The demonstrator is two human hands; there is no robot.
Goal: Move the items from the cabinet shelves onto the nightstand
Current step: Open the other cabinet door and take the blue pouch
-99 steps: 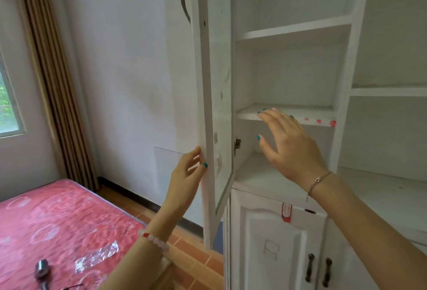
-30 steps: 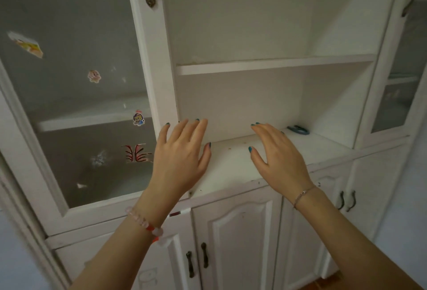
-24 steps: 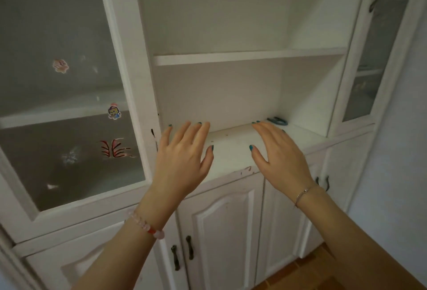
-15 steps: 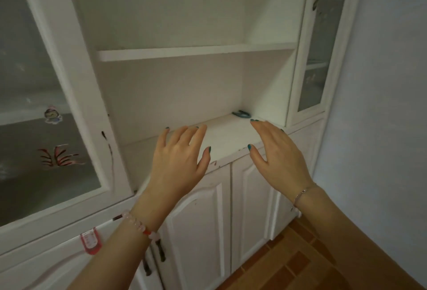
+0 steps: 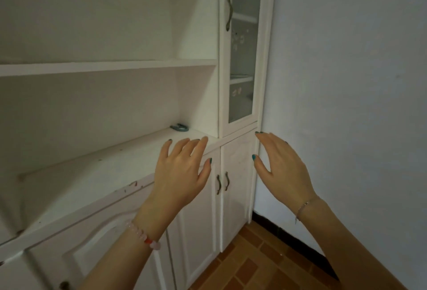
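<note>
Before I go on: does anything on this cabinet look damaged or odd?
Yes. The counter edge has chipped paint with dark marks. One small teal item lies alone in the back corner.

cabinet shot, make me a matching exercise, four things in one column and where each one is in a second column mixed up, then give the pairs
Things:
1. small teal object
2. beaded bracelet
3. thin chain bracelet
4. glass door

Places:
A. on the right wrist
B. far back corner of the open lower shelf
C. upper right part of the cabinet, beside the wall
D. on the left wrist

Pairs: 1-B, 2-D, 3-A, 4-C

Both the left hand and the right hand are open and hold nothing.
</note>
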